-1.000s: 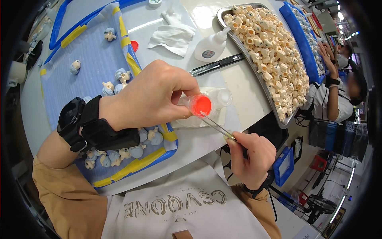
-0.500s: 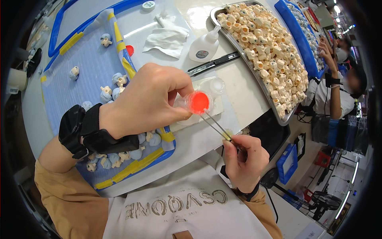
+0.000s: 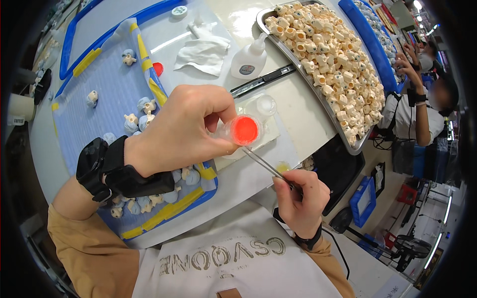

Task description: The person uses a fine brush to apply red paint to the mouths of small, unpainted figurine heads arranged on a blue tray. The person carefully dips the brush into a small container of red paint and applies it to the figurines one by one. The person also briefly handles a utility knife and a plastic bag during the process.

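Note:
My left hand (image 3: 186,128) pinches a small clear jar (image 3: 232,131) by its side, above the table. A bright orange-red filling (image 3: 245,130) shows in its round mouth. My right hand (image 3: 304,197) grips metal tweezers (image 3: 263,163) between thumb and fingers, pointing up and left. Their tips lie close by the lower rim of the jar; I cannot tell whether they touch it or hold anything. Just beyond the jar, a small clear round container (image 3: 266,105) rests on a pale pad (image 3: 271,133).
A blue-rimmed tray (image 3: 74,134) on the left holds several small blue-and-cream pieces. A metal tray (image 3: 293,55) heaped with cream parts stands far right. Between them are a utility knife (image 3: 262,81), white squeeze bottle (image 3: 248,62), white cloth (image 3: 203,53) and red cap (image 3: 158,68). A co-worker (image 3: 420,114) sits at right.
The jar has shifted slightly left. The tweezers' tips, earlier at the jar's mouth, have drawn down and left to below its rim, and their arms look closer together.

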`<act>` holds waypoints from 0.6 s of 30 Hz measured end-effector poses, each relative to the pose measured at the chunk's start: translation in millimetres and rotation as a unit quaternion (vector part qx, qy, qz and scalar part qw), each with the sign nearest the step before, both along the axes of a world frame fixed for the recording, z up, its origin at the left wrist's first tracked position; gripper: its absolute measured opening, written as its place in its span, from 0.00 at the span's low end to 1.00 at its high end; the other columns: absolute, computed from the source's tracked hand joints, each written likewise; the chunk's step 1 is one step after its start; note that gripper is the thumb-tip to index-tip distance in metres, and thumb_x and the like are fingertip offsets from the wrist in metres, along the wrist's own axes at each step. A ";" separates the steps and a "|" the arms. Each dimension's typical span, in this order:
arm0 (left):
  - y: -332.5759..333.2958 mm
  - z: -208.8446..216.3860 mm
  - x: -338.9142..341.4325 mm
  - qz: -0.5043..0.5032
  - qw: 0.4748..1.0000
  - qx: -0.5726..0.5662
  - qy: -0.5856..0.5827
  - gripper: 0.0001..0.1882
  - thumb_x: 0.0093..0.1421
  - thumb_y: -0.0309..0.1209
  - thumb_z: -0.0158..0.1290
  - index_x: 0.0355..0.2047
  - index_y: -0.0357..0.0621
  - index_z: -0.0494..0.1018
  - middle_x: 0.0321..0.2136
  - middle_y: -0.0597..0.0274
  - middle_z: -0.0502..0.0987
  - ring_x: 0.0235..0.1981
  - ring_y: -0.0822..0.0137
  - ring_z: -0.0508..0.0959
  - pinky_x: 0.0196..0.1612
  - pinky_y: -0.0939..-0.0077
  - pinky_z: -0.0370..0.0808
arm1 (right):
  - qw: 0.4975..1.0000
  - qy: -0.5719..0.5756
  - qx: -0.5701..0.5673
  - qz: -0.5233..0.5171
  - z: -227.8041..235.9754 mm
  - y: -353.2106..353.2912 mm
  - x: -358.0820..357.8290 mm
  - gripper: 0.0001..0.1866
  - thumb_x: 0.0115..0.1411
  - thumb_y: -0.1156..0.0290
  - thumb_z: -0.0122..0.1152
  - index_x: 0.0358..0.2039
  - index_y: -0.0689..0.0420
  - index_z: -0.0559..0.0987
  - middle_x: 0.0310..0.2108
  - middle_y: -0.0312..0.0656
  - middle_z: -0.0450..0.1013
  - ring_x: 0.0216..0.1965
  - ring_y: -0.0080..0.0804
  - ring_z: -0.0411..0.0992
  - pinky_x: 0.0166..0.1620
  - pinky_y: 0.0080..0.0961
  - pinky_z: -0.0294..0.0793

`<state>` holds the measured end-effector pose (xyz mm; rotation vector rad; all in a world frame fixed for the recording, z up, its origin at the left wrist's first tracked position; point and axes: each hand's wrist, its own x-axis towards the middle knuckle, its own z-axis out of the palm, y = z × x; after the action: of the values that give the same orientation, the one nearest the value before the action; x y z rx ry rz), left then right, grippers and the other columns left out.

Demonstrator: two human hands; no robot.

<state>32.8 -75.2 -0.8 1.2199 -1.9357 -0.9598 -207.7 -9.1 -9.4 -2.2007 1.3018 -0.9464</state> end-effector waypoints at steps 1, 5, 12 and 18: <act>0.4 0.7 0.9 -0.001 1.000 0.011 0.000 0.11 0.40 0.24 0.63 0.20 0.38 0.69 0.19 0.65 0.69 0.21 0.74 0.68 0.24 0.81 0.65 | 1.000 0.001 0.002 0.001 0.0 0.0 0.3 0.11 0.47 0.79 0.68 0.30 0.60 0.75 0.19 0.39 0.72 0.15 0.31 0.68 0.21 0.22 0.64; 0.3 -1.9 2.9 -0.015 0.997 0.070 0.015 0.13 0.40 0.24 0.64 0.22 0.39 0.69 0.22 0.66 0.69 0.23 0.75 0.68 0.26 0.82 0.66 | 1.000 0.008 0.000 0.006 -0.7 -1.2 1.2 0.11 0.47 0.79 0.68 0.30 0.60 0.75 0.19 0.38 0.73 0.15 0.31 0.68 0.21 0.22 0.64; -0.2 2.2 6.5 -0.049 0.985 0.150 0.074 0.22 0.41 0.24 0.66 0.38 0.40 0.73 0.29 0.70 0.69 0.25 0.78 0.67 0.30 0.84 0.67 | 1.000 0.022 -0.006 0.012 -0.2 -0.2 -0.4 0.11 0.46 0.79 0.68 0.30 0.60 0.75 0.19 0.38 0.73 0.16 0.32 0.69 0.21 0.23 0.65; -17.5 3.6 20.5 -0.177 0.962 0.199 0.051 0.30 0.44 0.20 0.63 0.51 0.43 0.71 0.31 0.71 0.65 0.26 0.80 0.66 0.33 0.87 0.66 | 1.000 0.016 -0.007 0.013 0.0 2.0 -1.7 0.11 0.46 0.79 0.69 0.29 0.60 0.75 0.19 0.39 0.73 0.17 0.33 0.70 0.21 0.23 0.66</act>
<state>53.3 -92.7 2.8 1.0184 -1.9747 -1.6300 -209.4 -7.2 -9.4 -2.2462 1.2818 -0.9186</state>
